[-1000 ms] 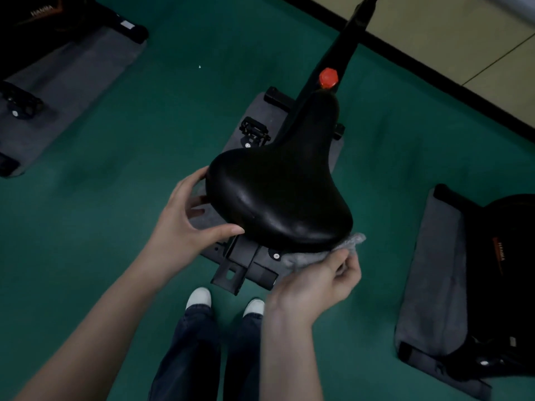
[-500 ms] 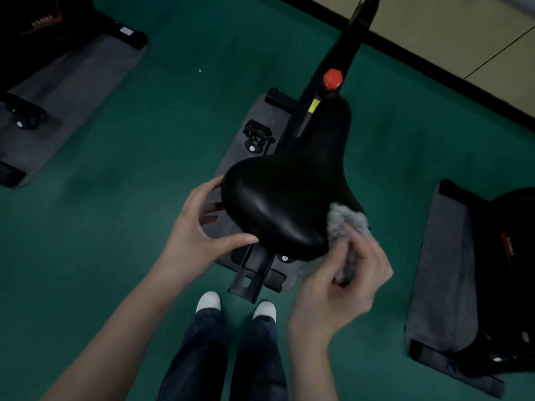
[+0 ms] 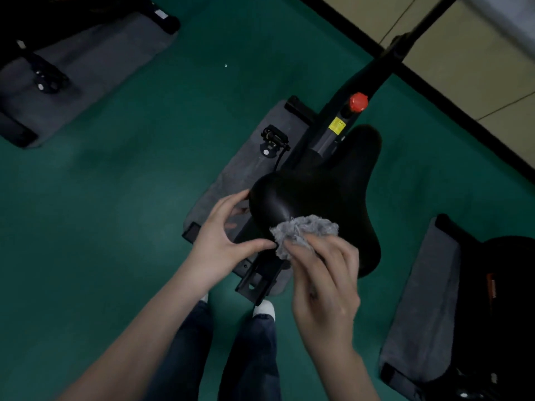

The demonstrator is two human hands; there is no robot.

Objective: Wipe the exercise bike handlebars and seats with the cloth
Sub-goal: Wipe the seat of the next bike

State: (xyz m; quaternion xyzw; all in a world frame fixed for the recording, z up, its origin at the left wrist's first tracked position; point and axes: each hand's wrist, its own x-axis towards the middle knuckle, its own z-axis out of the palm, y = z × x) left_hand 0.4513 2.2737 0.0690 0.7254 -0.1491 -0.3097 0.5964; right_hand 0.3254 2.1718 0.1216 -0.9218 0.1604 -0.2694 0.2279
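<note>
The black seat (image 3: 333, 186) of the exercise bike stood in the middle of the view, with its wide rear end toward the person and its narrow nose pointing away, toward the red knob (image 3: 358, 102) and the yellow label (image 3: 336, 126) on the dark frame post (image 3: 364, 76).

The grey fluffy cloth (image 3: 304, 228) lay bunched on the rear left part of the seat top, close to the back edge. The right grip (image 3: 327, 282) grasped the cloth, its fingers bent over the bunched fabric and pressing it down on the seat.

The left grip (image 3: 220, 235) clasped the seat's rear left corner. Its forefinger touched the side edge and its thumb reached along the back edge, with the thumb tip just beside the cloth.

Below the seat, a grey mat (image 3: 240, 175) lay on the green floor (image 3: 130, 169) and carried the bike's base, with a black pedal (image 3: 273, 140) above it. The person's dark jeans (image 3: 249, 357) and a white shoe (image 3: 265, 308) showed at the near end of the mat.

A second mat (image 3: 419, 308) with another dark machine (image 3: 506, 314) lay to the right. A third mat (image 3: 92, 62) lay at the upper left, well apart from the seat.
</note>
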